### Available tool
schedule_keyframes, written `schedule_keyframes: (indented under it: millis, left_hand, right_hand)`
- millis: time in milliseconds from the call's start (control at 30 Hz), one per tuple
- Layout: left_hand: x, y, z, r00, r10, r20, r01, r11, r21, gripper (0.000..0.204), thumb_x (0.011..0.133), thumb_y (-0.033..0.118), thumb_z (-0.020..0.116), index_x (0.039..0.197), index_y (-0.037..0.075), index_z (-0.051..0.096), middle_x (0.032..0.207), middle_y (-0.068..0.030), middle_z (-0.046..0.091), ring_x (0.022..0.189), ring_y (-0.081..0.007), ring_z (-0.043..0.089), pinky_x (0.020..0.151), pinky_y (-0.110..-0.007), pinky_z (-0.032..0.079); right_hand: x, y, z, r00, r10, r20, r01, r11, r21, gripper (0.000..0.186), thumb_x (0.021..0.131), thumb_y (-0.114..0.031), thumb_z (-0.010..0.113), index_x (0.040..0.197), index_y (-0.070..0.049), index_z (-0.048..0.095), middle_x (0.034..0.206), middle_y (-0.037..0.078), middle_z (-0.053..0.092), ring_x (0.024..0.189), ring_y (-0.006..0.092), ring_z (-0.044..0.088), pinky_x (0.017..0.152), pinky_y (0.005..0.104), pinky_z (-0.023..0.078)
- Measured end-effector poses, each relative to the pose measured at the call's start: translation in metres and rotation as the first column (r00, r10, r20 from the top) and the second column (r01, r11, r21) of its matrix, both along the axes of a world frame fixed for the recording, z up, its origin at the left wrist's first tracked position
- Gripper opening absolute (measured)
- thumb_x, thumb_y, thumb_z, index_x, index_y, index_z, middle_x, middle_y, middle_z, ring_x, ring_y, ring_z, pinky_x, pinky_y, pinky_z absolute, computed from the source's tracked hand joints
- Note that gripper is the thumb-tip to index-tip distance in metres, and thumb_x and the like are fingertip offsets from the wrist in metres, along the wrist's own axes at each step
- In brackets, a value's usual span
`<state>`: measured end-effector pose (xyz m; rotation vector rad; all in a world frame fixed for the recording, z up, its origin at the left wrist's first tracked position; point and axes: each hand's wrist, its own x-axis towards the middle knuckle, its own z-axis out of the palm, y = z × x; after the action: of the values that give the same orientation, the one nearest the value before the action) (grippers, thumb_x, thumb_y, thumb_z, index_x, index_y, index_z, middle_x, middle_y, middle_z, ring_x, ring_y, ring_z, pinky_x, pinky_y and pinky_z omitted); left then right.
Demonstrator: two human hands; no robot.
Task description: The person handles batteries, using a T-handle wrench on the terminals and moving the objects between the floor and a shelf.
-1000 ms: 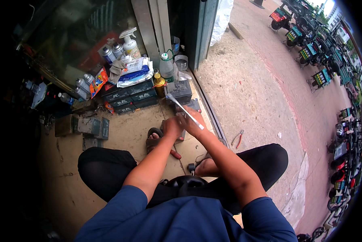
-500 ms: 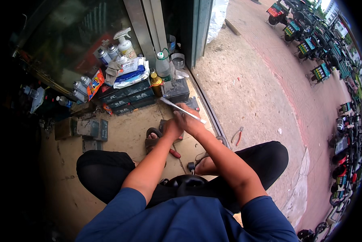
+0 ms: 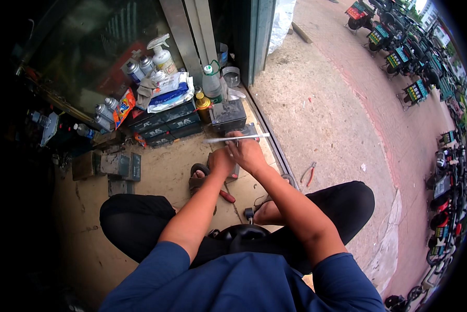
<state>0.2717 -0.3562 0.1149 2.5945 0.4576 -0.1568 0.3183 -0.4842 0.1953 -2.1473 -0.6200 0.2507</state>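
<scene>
My right hand (image 3: 246, 153) grips a long silver metal bar (image 3: 259, 136), held roughly level across its top. My left hand (image 3: 222, 162) is curled just left and below it, by a dark block with red markings (image 3: 232, 172); what its fingers hold is hidden. A dark battery-like box (image 3: 228, 115) sits beyond my hands. A red-handled tool (image 3: 226, 196) lies on the tiles below them, near my sandalled left foot (image 3: 197, 178). Red-handled pliers (image 3: 311, 174) lie on the concrete to my right.
Stacked dark battery boxes (image 3: 166, 127) carry spray bottles (image 3: 162, 57), cans and packets by the glass door (image 3: 103, 47). More old boxes (image 3: 119, 169) lie at left. A metal door track (image 3: 270, 135) runs beside me. Parked scooters (image 3: 397, 60) line the pavement at right.
The silver bar has swung from a steep diagonal to nearly level, with my right hand turning with it. My left hand has moved only slightly.
</scene>
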Motion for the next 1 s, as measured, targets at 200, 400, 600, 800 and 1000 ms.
schedule_keyframes:
  millis: [200, 400, 600, 800, 1000]
  left_hand:
    - [-0.01, 0.001, -0.027, 0.985, 0.017, -0.17, -0.035, 0.994, -0.108, 0.048, 0.087, 0.036, 0.08, 0.131, 0.018, 0.072, 0.12, -0.0155, 0.076, 0.111, -0.036, 0.072, 0.095, -0.048, 0.056]
    - [0.0, -0.003, -0.066, 0.995, -0.008, -0.104, 0.0, 0.997, -0.072, 0.029, 0.088, 0.032, 0.075, 0.11, 0.014, 0.074, 0.105, -0.0158, 0.077, 0.102, -0.04, 0.073, 0.086, -0.052, 0.057]
    - [0.014, -0.006, -0.085, 0.995, -0.041, -0.09, 0.036, 0.998, -0.052, 0.021, 0.089, 0.029, 0.072, 0.102, 0.014, 0.075, 0.098, -0.0148, 0.076, 0.095, -0.0376, 0.074, 0.079, -0.052, 0.058]
    - [0.004, -0.01, -0.106, 0.999, -0.031, -0.007, 0.031, 0.998, -0.05, 0.021, 0.09, 0.032, 0.071, 0.096, 0.013, 0.077, 0.098, -0.0135, 0.077, 0.091, -0.0377, 0.075, 0.078, -0.05, 0.059]
    - [0.0, -0.006, -0.107, 1.0, -0.004, 0.023, 0.009, 0.971, -0.241, 0.019, 0.094, 0.028, 0.066, 0.096, 0.012, 0.075, 0.097, -0.0129, 0.077, 0.09, -0.0371, 0.074, 0.079, -0.05, 0.058]
  right_hand:
    - [-0.001, 0.0, -0.001, 0.996, -0.06, 0.058, 0.057, 0.997, 0.053, 0.02, 0.103, -0.025, 0.063, 0.115, -0.009, 0.068, 0.073, 0.017, 0.071, 0.074, 0.0363, 0.074, 0.07, 0.048, 0.057]
    - [0.001, -0.003, -0.012, 0.977, -0.119, 0.176, 0.102, 0.99, 0.1, 0.018, 0.102, -0.023, 0.065, 0.11, -0.008, 0.066, 0.084, 0.021, 0.073, 0.081, 0.042, 0.072, 0.071, 0.0505, 0.056]
    - [0.003, -0.008, -0.016, 0.995, -0.091, -0.035, 0.093, 0.994, 0.05, 0.019, 0.1, -0.022, 0.067, 0.114, -0.009, 0.07, 0.096, 0.024, 0.074, 0.091, 0.0464, 0.071, 0.078, 0.0528, 0.056]
    - [0.011, -0.012, -0.012, 0.992, -0.112, -0.053, 0.111, 0.993, -0.031, 0.024, 0.103, -0.022, 0.067, 0.118, -0.004, 0.071, 0.097, 0.02, 0.077, 0.093, 0.0372, 0.076, 0.08, 0.0428, 0.059]
    - [0.014, -0.011, -0.002, 0.974, -0.122, -0.191, 0.134, 0.99, 0.052, 0.026, 0.105, -0.02, 0.065, 0.122, 0.0, 0.069, 0.101, 0.018, 0.08, 0.098, 0.0328, 0.078, 0.086, 0.0394, 0.058]
